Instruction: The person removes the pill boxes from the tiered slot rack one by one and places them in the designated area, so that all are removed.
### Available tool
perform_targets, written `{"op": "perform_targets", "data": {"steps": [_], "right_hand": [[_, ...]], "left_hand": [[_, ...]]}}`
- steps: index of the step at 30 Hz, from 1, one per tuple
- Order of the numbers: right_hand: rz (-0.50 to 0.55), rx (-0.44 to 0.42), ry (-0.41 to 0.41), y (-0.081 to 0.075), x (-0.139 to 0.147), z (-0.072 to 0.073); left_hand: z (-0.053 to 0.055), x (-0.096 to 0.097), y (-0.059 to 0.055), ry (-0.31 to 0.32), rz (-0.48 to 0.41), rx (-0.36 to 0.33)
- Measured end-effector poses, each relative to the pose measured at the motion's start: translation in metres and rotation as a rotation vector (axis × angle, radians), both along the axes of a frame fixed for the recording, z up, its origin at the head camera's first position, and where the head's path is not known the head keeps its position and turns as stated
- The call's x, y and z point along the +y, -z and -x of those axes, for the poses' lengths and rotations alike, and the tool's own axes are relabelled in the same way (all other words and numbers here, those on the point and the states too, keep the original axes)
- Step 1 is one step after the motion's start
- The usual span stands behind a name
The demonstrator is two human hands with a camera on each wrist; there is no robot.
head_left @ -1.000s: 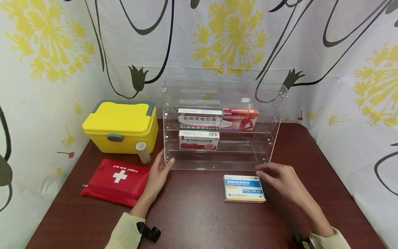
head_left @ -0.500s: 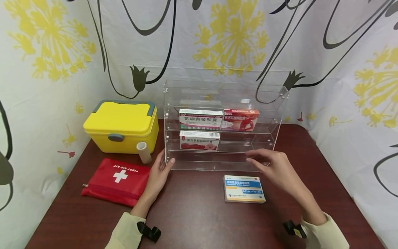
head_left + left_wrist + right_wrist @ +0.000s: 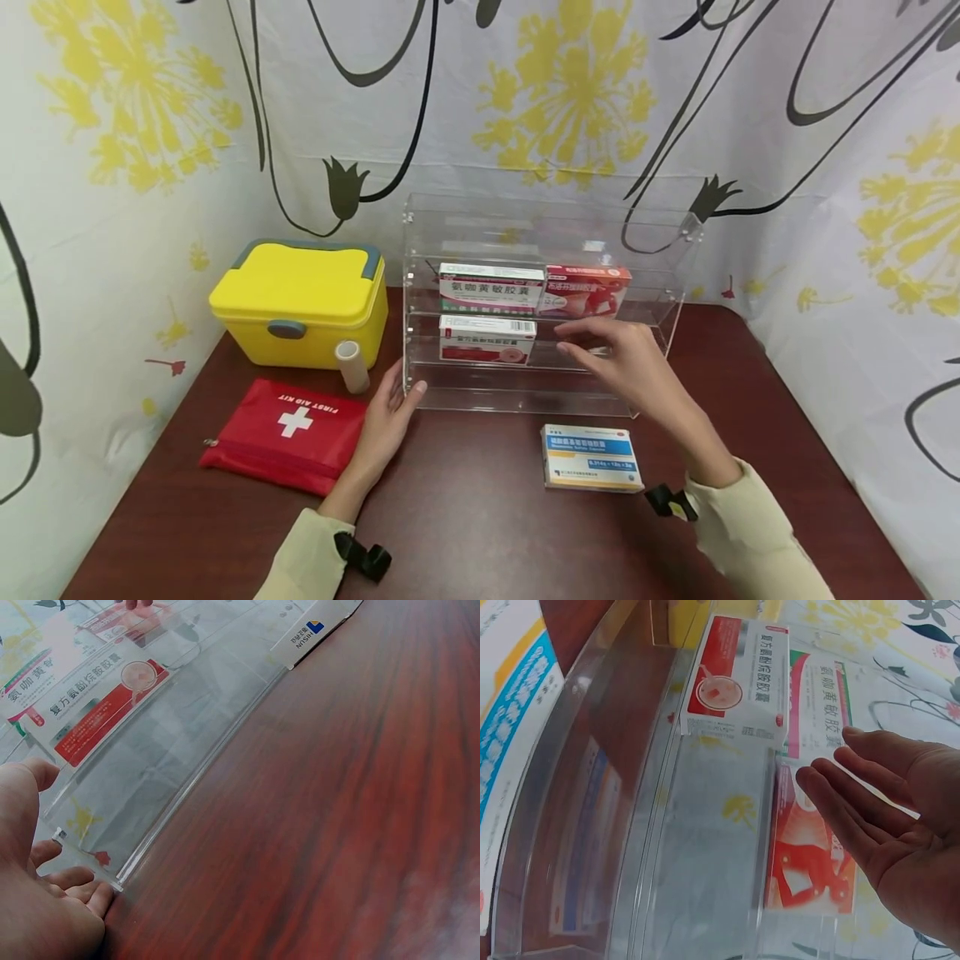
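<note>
A clear acrylic display rack (image 3: 480, 398) stands on the table. My left hand (image 3: 384, 427) grips its lower left edge, thumb at the front, fingers at the side. On the rack's upper shelf are a white-and-green medicine box (image 3: 491, 289) and a red medicine box (image 3: 587, 287). Below them sits a white-and-red medicine box (image 3: 487, 342). My right hand (image 3: 633, 367) hovers before the shelves, just below the red box, thumb and fingers apart with nothing between them. A blue-and-white medicine box (image 3: 591, 458) lies flat on the table in front of the rack.
To the left of the rack stands a yellow lidded case (image 3: 300, 304) with a grey latch. A small beige roll (image 3: 352, 367) is upright beside it. Nearer lies a red first aid pouch (image 3: 288, 433), close to my left forearm. Patterned cloth (image 3: 450, 108) surrounds the table (image 3: 465, 533).
My right hand has moved up and left, from beside the blue-and-white box to the front of the shelves. My left hand stays on the rack. The view has shifted slightly.
</note>
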State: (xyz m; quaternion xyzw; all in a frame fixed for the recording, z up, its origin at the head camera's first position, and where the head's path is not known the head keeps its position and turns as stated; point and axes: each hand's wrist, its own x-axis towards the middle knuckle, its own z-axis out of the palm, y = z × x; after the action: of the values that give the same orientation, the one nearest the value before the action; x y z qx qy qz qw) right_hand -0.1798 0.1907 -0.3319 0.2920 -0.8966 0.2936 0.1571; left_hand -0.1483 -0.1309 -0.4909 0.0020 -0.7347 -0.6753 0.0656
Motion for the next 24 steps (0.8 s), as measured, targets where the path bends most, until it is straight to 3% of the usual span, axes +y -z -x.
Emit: {"op": "perform_targets", "data": {"steps": [6, 12, 24], "right_hand": [[0.006, -0.009, -0.032, 0.002, -0.012, 0.012], [0.011, 0.015, -0.062, 0.008, -0.021, 0.023], [0.007, 0.02, -0.073, 0.016, -0.031, 0.03]], "left_hand": [[-0.001, 0.0, -0.001, 0.01, -0.005, 0.018], [-0.001, -0.001, -0.004, 0.026, -0.031, -0.008], [0.0, 0.0, 0.0, 0.007, 0.002, 0.01]]}}
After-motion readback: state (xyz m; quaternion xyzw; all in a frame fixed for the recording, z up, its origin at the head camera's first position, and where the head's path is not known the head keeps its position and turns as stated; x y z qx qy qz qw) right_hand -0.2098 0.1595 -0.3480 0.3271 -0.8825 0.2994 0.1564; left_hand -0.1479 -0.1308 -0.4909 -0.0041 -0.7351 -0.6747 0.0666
